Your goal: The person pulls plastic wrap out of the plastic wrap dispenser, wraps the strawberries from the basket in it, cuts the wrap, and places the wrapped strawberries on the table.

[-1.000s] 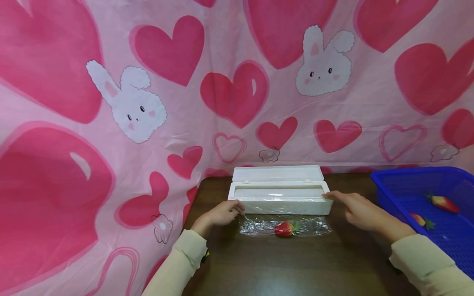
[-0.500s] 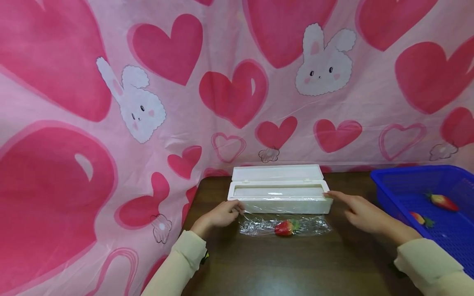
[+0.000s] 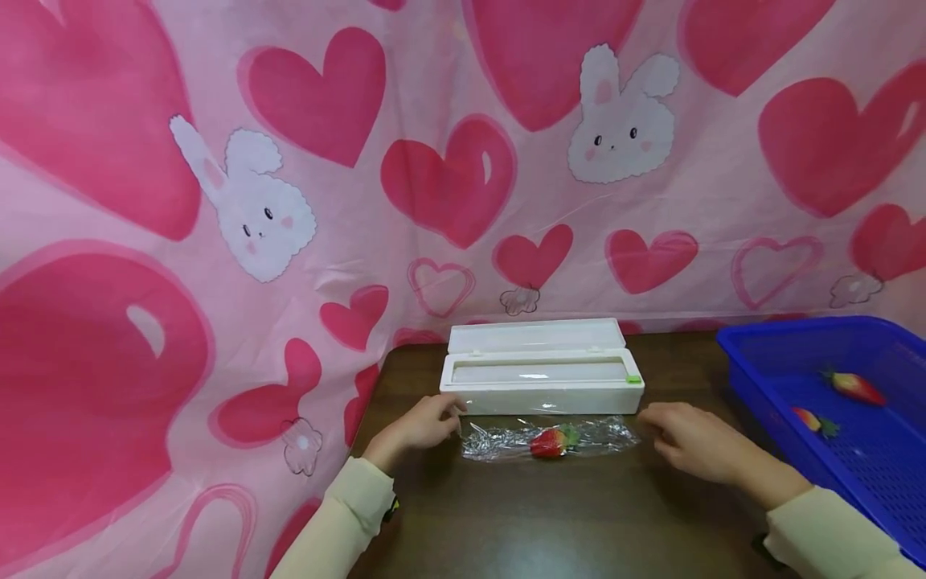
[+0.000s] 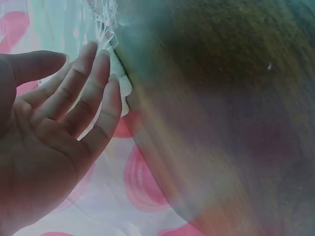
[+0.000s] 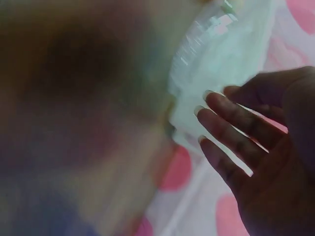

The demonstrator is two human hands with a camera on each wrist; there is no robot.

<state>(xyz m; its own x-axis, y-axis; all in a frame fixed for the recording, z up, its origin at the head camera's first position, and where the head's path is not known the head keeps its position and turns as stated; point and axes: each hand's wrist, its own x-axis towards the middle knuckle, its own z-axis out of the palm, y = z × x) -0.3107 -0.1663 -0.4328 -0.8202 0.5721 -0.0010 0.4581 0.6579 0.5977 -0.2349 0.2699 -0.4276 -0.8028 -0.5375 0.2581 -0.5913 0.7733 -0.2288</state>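
A strawberry (image 3: 548,443) lies under a crinkled strip of clear cling film (image 3: 492,442) on the dark table, in front of a long white cling film dispenser (image 3: 535,401) with its lid raised. My left hand (image 3: 427,421) pinches the film's left end with thumb and forefinger, the other fingers extended in the left wrist view. My right hand (image 3: 690,441) hovers by the film's right end, fingers loosely bent with nothing visible between them. At the dispenser's right end sits a green slide cutter (image 3: 633,379).
A blue plastic basket (image 3: 767,394) stands on the right, holding two strawberries. Behind the table hangs a pink cloth (image 3: 448,96) printed with hearts and rabbits; it also runs down the table's left side.
My right hand has come off the dispenser's right end and moved down towards the film, uncovering the green cutter. The left hand has dropped slightly. The film between dispenser and strawberry has slackened.
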